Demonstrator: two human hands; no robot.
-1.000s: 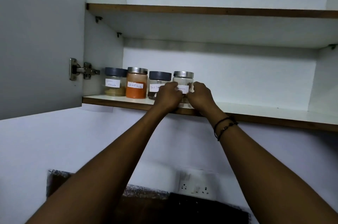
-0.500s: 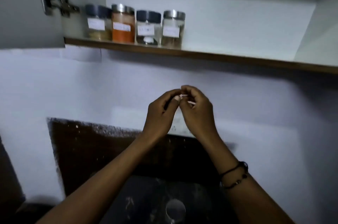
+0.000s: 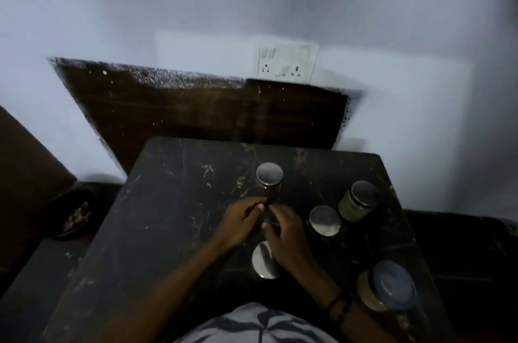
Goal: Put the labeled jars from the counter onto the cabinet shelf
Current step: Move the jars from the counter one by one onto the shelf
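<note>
Several jars stand on the dark counter (image 3: 168,202). A silver-lidded jar (image 3: 269,176) is farthest back. To its right is a silver-lidded jar with pale green contents (image 3: 360,198), then a third silver-lidded jar (image 3: 325,220). Another silver lid (image 3: 262,261) shows partly behind my right wrist. A blue-lidded jar of tan powder (image 3: 391,286) sits near right. My left hand (image 3: 241,220) and right hand (image 3: 286,233) meet fingertip to fingertip at the base of the far jar. Blur hides whether they grip it. The cabinet shelf is out of view.
A white socket plate (image 3: 286,62) sits on the wall above a dark brown backsplash panel (image 3: 196,113). A dark bowl (image 3: 74,213) lies low at the left, beside the counter. The counter's right edge runs close to the two right-hand jars.
The view has dropped from the cabinet shelf down to the counter. Both hands left the shelf jars and came down together to the far jar on the counter.
</note>
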